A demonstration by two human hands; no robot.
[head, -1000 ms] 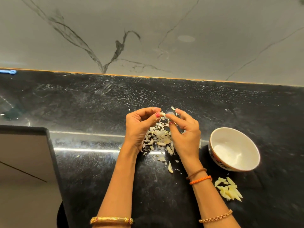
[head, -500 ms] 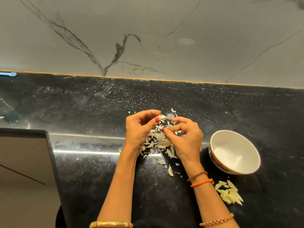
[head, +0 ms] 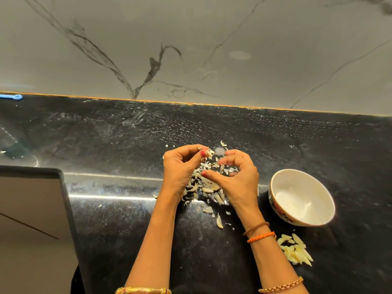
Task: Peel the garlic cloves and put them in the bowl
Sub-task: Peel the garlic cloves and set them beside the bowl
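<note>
Here, clove: one garlic clove (head: 208, 153) pinched in the left hand (head: 182, 168) above the skins pile (head: 206, 183).
Right hand: right hand (head: 237, 179) curled, seemingly holding nothing.
Bowl: one bowl (head: 275, 200), right of both hands, nearer the right.
Peeled cloves (head: 296, 250): several, on the worktop (head: 106, 230).

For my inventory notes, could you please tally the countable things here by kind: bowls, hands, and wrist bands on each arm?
Bowls: 1, the white bowl, nothing visible inside
Hands: 2, left hand and right hand
Wrist bands, right arm: 3, including the orange band
Wrist bands, left arm: 1, the gold bangle
Total: 7
</note>
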